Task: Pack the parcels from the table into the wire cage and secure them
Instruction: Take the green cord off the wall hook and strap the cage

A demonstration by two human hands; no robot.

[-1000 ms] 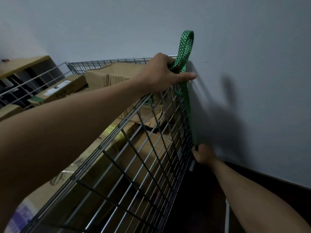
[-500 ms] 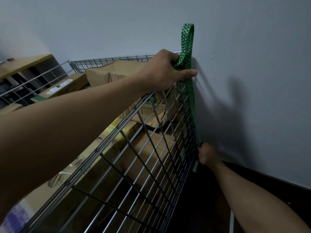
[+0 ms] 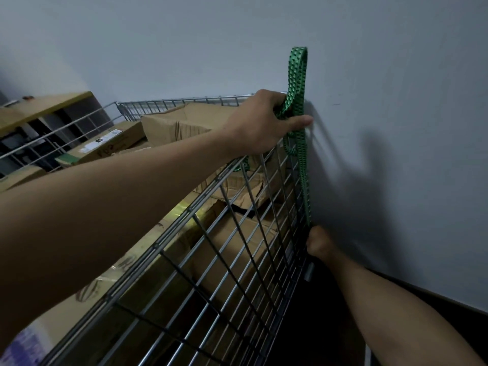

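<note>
L hand [image 3: 266,122] tight round green strap [image 3: 298,72] at wire cage [image 3: 184,101] top corner, wall [image 3: 396,75] beside; R hand [image 3: 320,244] low, grip unclear

The strap [image 3: 298,75] is bright green with rows of small dark dots, against a plain pale blue-grey wall [image 3: 396,75]. The wire cage [image 3: 172,227] is a silver-grey grid; the parcels [image 3: 169,125] inside are plain brown cardboard, one at the far left with a white label [image 3: 107,136] and a green edge. The far-left shelf unit [image 3: 47,107] has a yellowish-tan top.
</note>
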